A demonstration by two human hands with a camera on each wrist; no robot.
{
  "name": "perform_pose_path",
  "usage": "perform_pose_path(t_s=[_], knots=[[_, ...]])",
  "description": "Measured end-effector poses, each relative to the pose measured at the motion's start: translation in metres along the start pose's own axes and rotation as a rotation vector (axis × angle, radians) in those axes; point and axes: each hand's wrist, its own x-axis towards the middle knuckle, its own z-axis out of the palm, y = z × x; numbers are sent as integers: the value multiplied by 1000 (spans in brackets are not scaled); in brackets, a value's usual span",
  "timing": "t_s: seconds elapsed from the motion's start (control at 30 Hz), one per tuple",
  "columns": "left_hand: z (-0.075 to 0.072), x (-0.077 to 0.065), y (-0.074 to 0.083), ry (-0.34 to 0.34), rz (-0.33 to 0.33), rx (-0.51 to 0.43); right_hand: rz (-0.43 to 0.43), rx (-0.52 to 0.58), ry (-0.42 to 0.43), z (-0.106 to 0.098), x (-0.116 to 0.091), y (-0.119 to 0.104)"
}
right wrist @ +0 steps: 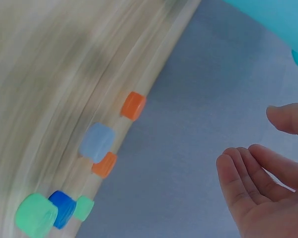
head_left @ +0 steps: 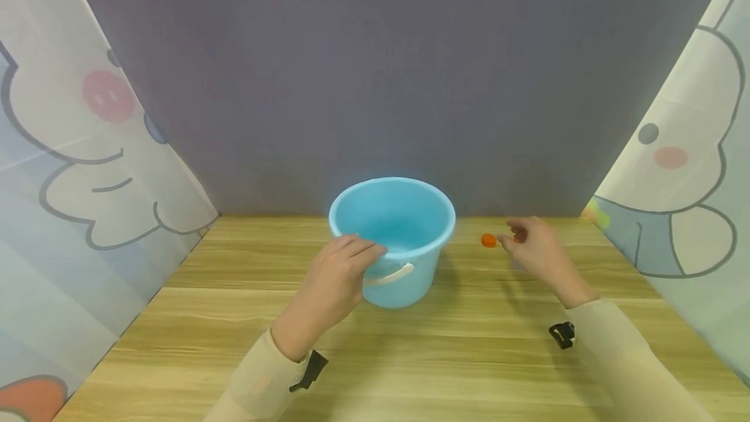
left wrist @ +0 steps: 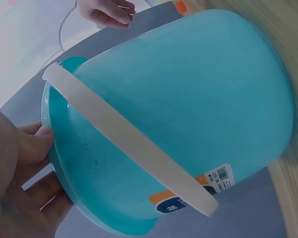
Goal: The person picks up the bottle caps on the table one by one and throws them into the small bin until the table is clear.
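Note:
A light blue plastic bucket stands upright on the wooden table. My left hand grips its near rim, thumb on one side and fingers on the other in the left wrist view. The white bucket handle hangs down along the near side. To the right of the bucket, my right hand hovers over small round bottle caps with its fingers apart and nothing between them. In the right wrist view lie an orange cap, a second orange cap, a light blue cap, a dark blue cap and green caps.
A dark grey panel rises behind the table. Printed cartoon curtains hang on both sides. A paper label is stuck on the bucket wall.

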Motion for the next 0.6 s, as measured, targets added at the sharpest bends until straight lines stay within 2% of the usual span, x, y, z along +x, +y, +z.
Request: perform_pose_path(t_s=[0.6], knots=[[0, 1, 1, -9, -3, 5, 29, -37, -84, 2, 8, 31]])
